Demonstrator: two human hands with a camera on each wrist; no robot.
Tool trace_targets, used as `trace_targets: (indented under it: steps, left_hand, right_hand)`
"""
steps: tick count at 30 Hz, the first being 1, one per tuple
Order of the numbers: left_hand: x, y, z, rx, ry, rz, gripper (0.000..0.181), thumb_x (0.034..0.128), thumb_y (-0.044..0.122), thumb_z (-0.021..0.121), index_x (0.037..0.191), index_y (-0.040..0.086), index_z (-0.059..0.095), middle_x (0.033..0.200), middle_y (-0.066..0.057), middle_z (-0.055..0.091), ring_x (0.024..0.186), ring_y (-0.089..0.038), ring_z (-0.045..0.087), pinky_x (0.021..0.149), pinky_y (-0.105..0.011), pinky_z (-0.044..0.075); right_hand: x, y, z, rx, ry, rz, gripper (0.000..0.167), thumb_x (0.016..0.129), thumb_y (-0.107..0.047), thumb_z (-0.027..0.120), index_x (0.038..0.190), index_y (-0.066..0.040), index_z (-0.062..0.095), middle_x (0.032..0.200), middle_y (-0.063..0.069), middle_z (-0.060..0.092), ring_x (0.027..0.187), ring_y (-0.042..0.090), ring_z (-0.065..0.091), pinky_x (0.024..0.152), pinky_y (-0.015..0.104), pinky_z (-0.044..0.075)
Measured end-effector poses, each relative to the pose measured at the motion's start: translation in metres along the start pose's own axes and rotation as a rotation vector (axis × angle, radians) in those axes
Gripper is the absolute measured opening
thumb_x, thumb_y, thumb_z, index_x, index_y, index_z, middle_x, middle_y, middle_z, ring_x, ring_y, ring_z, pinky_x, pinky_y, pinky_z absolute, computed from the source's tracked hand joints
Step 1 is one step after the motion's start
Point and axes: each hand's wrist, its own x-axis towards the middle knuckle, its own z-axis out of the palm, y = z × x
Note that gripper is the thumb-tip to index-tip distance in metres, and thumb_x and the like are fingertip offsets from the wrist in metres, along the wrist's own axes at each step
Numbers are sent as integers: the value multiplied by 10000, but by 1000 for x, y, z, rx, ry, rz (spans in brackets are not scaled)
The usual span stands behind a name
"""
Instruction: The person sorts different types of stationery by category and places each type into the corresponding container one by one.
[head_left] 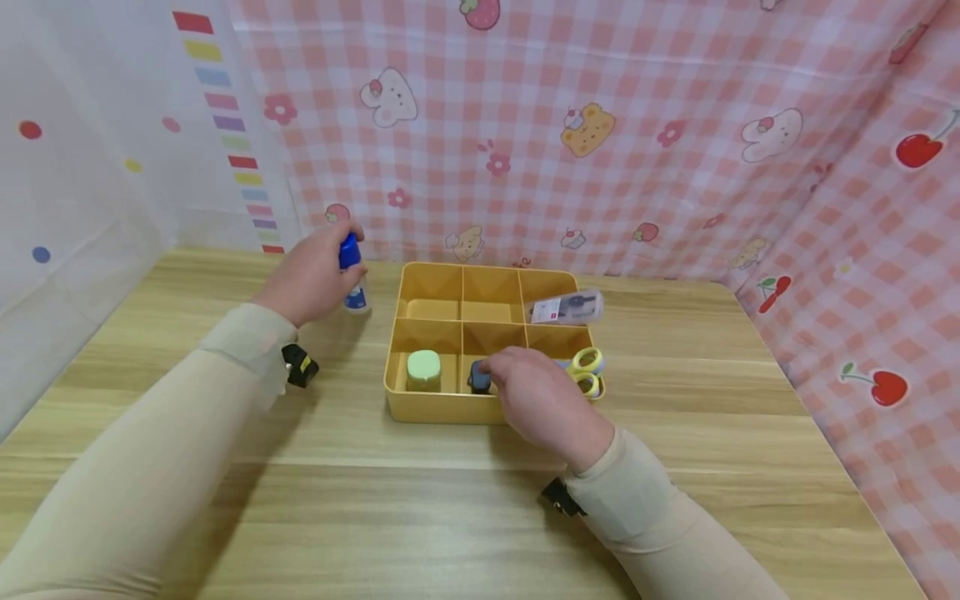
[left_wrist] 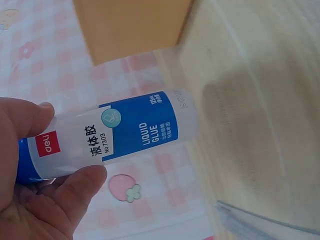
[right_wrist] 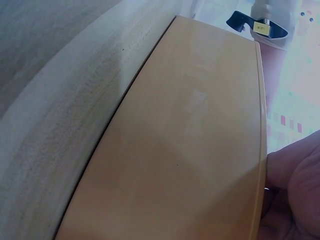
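Note:
My left hand (head_left: 318, 271) grips a clear liquid glue bottle (left_wrist: 140, 125) by its blue-capped end, left of the yellow divided organizer (head_left: 442, 408). The bottle is upright with its base low over the table; whether it touches is unclear. At the organizer's front middle compartment, my right hand (head_left: 543, 400) pinches a small dark blue item (head_left: 479, 379), whose kind I cannot make out. In the right wrist view the organizer's wall (right_wrist: 175, 125) hides that item, and only part of the hand (right_wrist: 300, 190) shows.
A light green lidded container (head_left: 423, 368) sits in the front left compartment. Yellow-handled scissors (head_left: 587, 362) lean out at the front right. A clear package (head_left: 567, 307) with dark contents rests in the back right compartment. Patterned cloth (head_left: 480, 125) stands behind the wooden table (head_left: 337, 508).

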Motion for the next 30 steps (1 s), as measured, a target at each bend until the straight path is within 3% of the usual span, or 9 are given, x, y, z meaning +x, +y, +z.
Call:
trace_targets:
  steps: [8,18,30]
  left_hand:
    - [0,18,-11,-21,35,-4,489,1072,230,586,1495,62,406,1494,-250,507,1229,-454,620,965,-617,554]
    - [0,50,-17,-36,117,70,469,1073,263,591,1481,79,453,1457,-186,530,1242,-390,595,1014,-573,547]
    - [6,88,-7,-68,122,163,391,1062,234,607,1405,87,492,1413,-183,563,1237,-382,629,984,-553,571]
  right_hand:
    - [1,1,1,11,-1,-1,233,1053,-56,570,1191,-80,756,1162,51,774,1108,232,711,1014,417,548]
    - [0,1,0,16,7,-17,253,1051,-36,547,1185,-75,759,1143,57,776,1082,230,709,1001,414,550]
    - [-1,2,0,19,11,-17,266,1037,-14,542,1172,-77,762,1130,53,776,1068,232,709,997,421,549]
